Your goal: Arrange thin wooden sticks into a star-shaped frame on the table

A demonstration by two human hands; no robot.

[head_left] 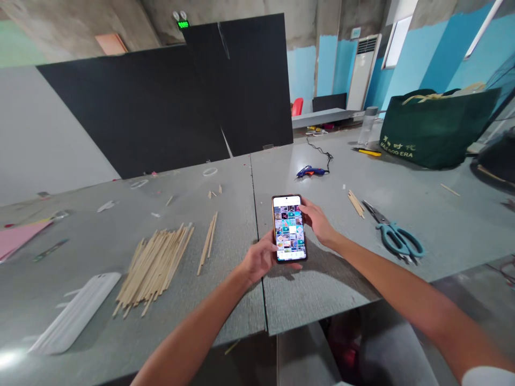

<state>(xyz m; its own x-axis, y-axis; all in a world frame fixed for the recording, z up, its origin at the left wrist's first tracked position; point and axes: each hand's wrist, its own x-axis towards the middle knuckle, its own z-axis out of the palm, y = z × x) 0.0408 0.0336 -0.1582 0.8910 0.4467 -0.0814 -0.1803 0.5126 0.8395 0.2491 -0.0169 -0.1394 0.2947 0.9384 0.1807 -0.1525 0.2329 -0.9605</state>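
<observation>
A smartphone [289,229] with a lit screen showing a grid of small pictures is held upright above the tabletop. My left hand [261,257] grips its lower left side, fingers passing behind it and thumb at the screen's edge. At the phone's upper right edge is my right hand [317,219], closed on its side with the thumb by the screen. Left of the hands lie a few wooden sticks [208,241] and a large pile of wooden sticks [155,265]. To the right are blue-handled scissors [396,236] and several short sticks [356,204].
A blue glue gun [311,171] with a black cord lies beyond the phone. Farther right are a yellow cutter knife [368,152], a clear bottle [367,126] and a green bag [436,128]. A white plastic tray [78,311] lies at left; a black panel [177,102] stands behind.
</observation>
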